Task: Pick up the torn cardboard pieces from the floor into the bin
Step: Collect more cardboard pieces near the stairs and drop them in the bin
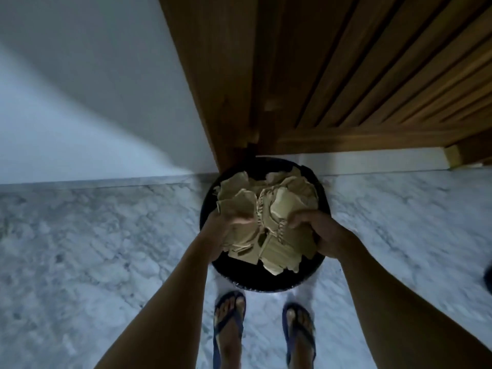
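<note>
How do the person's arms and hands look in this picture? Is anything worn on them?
Both forearms are bare: no sleeve reaches into view. The left hand and the right hand have no gloves, and no watch, bracelet or ring can be made out, though the light is dim and the fingers are partly hidden. Lower down, the feet are in dark blue flip-flops.

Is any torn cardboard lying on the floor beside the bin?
No: the marble floor shows no pieces, and all the torn cardboard in view is bunched over the black bin.
</note>
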Demonstrator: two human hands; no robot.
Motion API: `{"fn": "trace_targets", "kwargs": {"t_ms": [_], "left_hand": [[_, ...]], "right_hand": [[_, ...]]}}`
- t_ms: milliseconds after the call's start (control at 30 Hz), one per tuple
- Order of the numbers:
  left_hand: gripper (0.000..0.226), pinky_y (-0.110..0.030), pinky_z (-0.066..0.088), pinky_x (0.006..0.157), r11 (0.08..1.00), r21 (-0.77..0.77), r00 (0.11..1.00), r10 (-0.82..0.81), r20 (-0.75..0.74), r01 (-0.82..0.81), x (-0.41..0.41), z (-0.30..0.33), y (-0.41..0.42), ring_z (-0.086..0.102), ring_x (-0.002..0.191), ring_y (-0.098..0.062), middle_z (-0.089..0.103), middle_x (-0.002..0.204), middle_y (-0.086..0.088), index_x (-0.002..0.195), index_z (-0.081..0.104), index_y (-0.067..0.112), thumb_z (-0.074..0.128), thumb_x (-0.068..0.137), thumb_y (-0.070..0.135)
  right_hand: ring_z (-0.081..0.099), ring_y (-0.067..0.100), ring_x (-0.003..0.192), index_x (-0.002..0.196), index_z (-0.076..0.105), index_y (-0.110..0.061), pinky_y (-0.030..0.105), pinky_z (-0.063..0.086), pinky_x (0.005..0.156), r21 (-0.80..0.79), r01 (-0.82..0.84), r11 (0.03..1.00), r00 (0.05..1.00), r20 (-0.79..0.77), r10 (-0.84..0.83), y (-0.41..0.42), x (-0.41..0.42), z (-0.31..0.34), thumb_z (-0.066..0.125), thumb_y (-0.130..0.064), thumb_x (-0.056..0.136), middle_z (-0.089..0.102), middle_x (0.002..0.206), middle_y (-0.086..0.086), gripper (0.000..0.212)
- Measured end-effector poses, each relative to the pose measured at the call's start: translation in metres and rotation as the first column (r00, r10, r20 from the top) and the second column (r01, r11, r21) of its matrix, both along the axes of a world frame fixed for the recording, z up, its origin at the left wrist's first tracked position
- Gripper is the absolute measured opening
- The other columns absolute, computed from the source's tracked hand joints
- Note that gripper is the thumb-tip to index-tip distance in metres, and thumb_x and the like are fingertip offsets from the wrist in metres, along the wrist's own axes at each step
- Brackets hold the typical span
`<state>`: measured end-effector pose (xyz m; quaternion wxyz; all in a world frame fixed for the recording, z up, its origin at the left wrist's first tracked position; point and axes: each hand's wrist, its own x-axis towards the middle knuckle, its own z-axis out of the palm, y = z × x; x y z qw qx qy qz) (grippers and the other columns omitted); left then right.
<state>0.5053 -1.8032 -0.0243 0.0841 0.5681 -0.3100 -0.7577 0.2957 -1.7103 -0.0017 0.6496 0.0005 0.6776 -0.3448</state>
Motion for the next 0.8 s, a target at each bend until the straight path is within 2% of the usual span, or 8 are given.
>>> {"fn": "trace_targets", "kwargs": {"t_ms": [133,233,333,400,467,533,667,800], "left_hand": [[0.056,-0.043,0.060,0.084,1.000,-0.011,0.977,-0.018,0.212,0.020,-0.014,-0.076,-0.004,0.073,0.092,-0.035,0.076,0.101,-0.016,0.110,0.071,0.004,0.093,0.058,0.010],[0.060,-0.048,0.057,0.094,0.997,0.052,0.932,-0.078,0.353,0.064,-0.021,-0.121,0.001,0.070,0.104,-0.034,0.072,0.114,-0.016,0.120,0.067,0.003,0.090,0.067,0.020],[0.104,-0.050,0.040,0.112,0.971,-0.019,0.864,-0.202,0.462,0.237,-0.030,-0.145,0.013,0.042,0.140,-0.036,0.042,0.152,-0.016,0.156,0.024,0.011,0.080,0.071,0.033],[0.110,-0.043,0.032,0.117,0.969,-0.015,0.842,-0.205,0.499,0.246,-0.036,-0.141,0.018,0.031,0.147,-0.035,0.028,0.159,-0.017,0.158,0.003,0.006,0.077,0.081,0.029],[0.085,-0.037,0.034,0.112,0.983,0.040,0.836,-0.176,0.520,0.182,-0.038,-0.131,0.019,0.036,0.144,-0.036,0.032,0.157,-0.022,0.156,0.011,-0.001,0.067,0.093,0.013],[0.084,-0.038,0.036,0.111,0.993,0.056,0.838,-0.117,0.532,0.104,-0.038,-0.114,0.017,0.039,0.141,-0.037,0.035,0.155,-0.023,0.156,0.015,0.001,0.068,0.093,0.014],[0.116,-0.049,0.043,0.110,0.998,-0.054,0.911,0.009,0.412,0.014,-0.027,-0.075,0.024,0.053,0.131,-0.035,0.052,0.146,-0.008,0.154,0.026,0.025,0.086,0.062,0.062],[0.076,-0.044,0.045,0.109,0.999,-0.044,0.985,0.019,0.173,-0.012,-0.023,-0.005,0.037,0.062,0.121,-0.026,0.067,0.130,-0.001,0.131,0.064,0.023,0.068,0.068,0.066]], "right_hand": [[0.067,0.032,0.090,0.102,0.073,-0.008,0.037,0.052,0.081,0.157,-0.103,0.982,0.993,-0.044,0.112,-0.011,-0.007,-0.080,0.072,-0.001,0.074,0.072,0.096,0.014,0.029],[0.064,0.033,0.098,0.097,0.071,-0.007,0.040,0.049,0.088,0.213,-0.195,0.957,0.976,-0.054,0.211,-0.015,-0.008,-0.122,0.064,-0.004,0.082,0.070,0.101,0.014,0.017],[0.058,0.034,0.118,0.125,0.063,-0.009,0.038,0.047,0.090,0.277,-0.303,0.912,0.944,-0.046,0.328,-0.019,-0.004,-0.149,0.061,-0.008,0.093,0.061,0.125,0.012,0.033],[0.056,0.036,0.123,0.132,0.061,-0.009,0.043,0.049,0.098,0.303,-0.341,0.890,0.932,-0.017,0.363,-0.021,0.001,-0.154,0.065,-0.010,0.091,0.059,0.134,0.013,0.041],[0.056,0.034,0.121,0.129,0.062,-0.012,0.045,0.048,0.103,0.304,-0.343,0.889,0.931,-0.013,0.364,-0.019,0.002,-0.148,0.073,-0.009,0.083,0.061,0.133,0.012,0.048],[0.057,0.029,0.118,0.129,0.061,-0.016,0.044,0.048,0.104,0.262,-0.310,0.914,0.940,-0.062,0.337,-0.018,0.001,-0.126,0.078,-0.006,0.075,0.062,0.129,0.008,0.058],[0.050,0.028,0.127,0.155,0.027,-0.020,0.036,0.046,0.096,0.176,-0.204,0.963,0.931,-0.268,0.246,-0.017,-0.002,-0.062,0.081,-0.010,0.076,0.049,0.145,0.006,0.096],[0.053,0.027,0.120,0.156,0.023,-0.022,0.028,0.046,0.074,0.105,-0.235,0.966,0.920,-0.298,0.256,-0.013,0.006,0.005,0.076,-0.014,0.085,0.050,0.143,0.006,0.089]]}}
